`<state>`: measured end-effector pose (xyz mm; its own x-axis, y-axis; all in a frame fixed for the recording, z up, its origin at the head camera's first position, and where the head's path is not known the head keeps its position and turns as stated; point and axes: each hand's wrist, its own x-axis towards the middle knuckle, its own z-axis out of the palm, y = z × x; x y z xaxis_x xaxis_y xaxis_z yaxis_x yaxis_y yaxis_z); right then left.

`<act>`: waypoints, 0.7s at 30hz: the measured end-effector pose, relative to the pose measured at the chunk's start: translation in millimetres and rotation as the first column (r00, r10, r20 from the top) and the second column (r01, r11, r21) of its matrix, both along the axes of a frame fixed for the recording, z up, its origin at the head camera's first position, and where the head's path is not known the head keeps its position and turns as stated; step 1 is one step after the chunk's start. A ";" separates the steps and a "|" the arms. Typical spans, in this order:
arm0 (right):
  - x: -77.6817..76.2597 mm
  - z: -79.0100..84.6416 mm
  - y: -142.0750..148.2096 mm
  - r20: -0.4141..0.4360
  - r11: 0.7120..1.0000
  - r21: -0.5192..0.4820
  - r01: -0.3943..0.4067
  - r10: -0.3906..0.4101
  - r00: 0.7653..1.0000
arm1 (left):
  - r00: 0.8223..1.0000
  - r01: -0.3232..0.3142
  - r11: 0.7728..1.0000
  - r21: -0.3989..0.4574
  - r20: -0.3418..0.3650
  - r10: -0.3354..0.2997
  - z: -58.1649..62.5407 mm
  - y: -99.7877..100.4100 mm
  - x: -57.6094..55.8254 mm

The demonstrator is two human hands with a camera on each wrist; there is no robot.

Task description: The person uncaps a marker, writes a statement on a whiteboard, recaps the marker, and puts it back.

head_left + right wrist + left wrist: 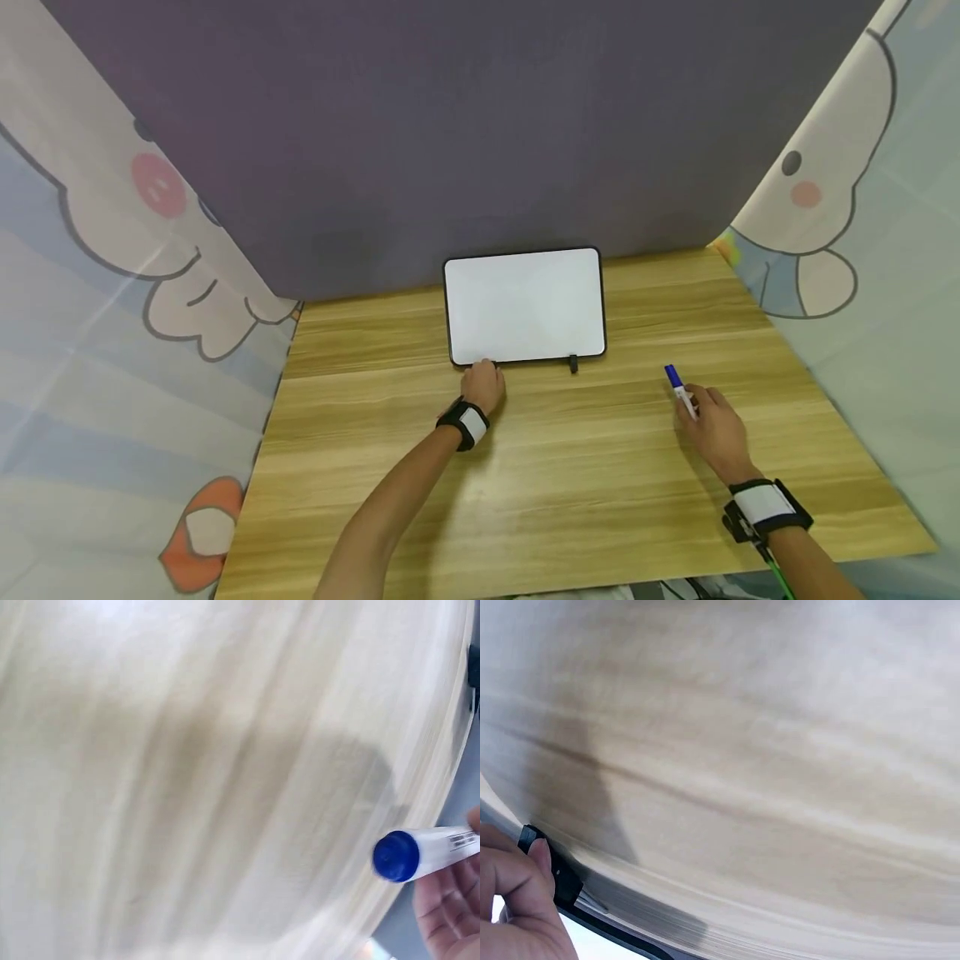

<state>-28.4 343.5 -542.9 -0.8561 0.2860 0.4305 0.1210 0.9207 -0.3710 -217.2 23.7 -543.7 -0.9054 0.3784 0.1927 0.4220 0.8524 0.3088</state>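
A whiteboard [525, 305] with a thin black frame stands near the back of the wooden table. My left hand [483, 387] is at its lower left edge. In the left wrist view, the thumb and fingers of that hand [517, 892] pinch a small black stand foot [566, 883] under the board. A matching black foot [573, 363] shows under the lower right edge. Off to the right, my right hand [716, 429] holds a white marker [686, 402] with a blue cap, above the table. The capped end of the marker [431, 853] points away from the fingers.
A grey panel [465, 133] rises behind the table [570, 475]. Cloth with cartoon figures hangs on the left [90, 350] and the right [885, 392]. Both wrists wear black straps; a green cable [778, 575] runs from the right one.
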 end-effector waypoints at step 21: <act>-50.4 22.9 -65.5 -0.211 0.897 0.193 -0.397 0.433 0.876 | 0.998 0.053 0.998 0.041 -0.042 -0.051 -6.8 -21.3 50.1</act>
